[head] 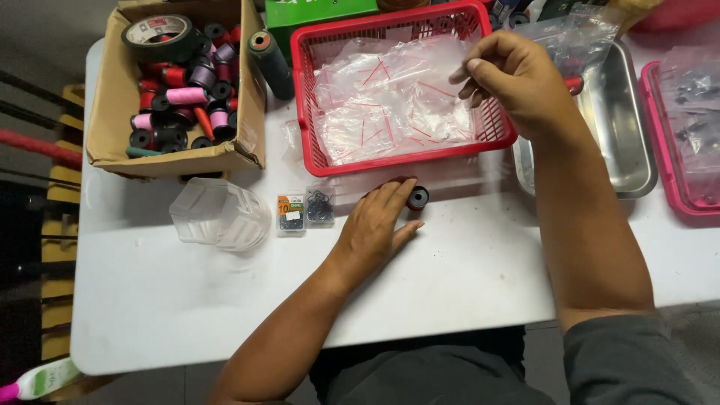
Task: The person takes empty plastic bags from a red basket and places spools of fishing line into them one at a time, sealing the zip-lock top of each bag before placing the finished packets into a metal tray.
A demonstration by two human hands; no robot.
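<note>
My left hand (pixel 377 222) lies on the white table (pixel 465 262) just in front of the red basket (pixel 405 161). Its fingers curl over a small red thread spool (pixel 417 197), whose black end shows past the fingertips. My right hand (pixel 517 79) hovers over the basket's right side. Its thumb and fingers pinch the edge of a clear zip bag (pixel 390 64) with a red strip. Several more such bags (pixel 375 120) lie heaped inside the basket.
At the back left is a cardboard box (pixel 112 142) of thread spools with a tape roll (pixel 157 31) on top. A clear plastic tub (pixel 217 214) and two small hook packets (pixel 304 211) lie at the left. A dark spool (pixel 270 64), steel tray (pixel 626 150) and pink basket (pixel 675 187) also stand here.
</note>
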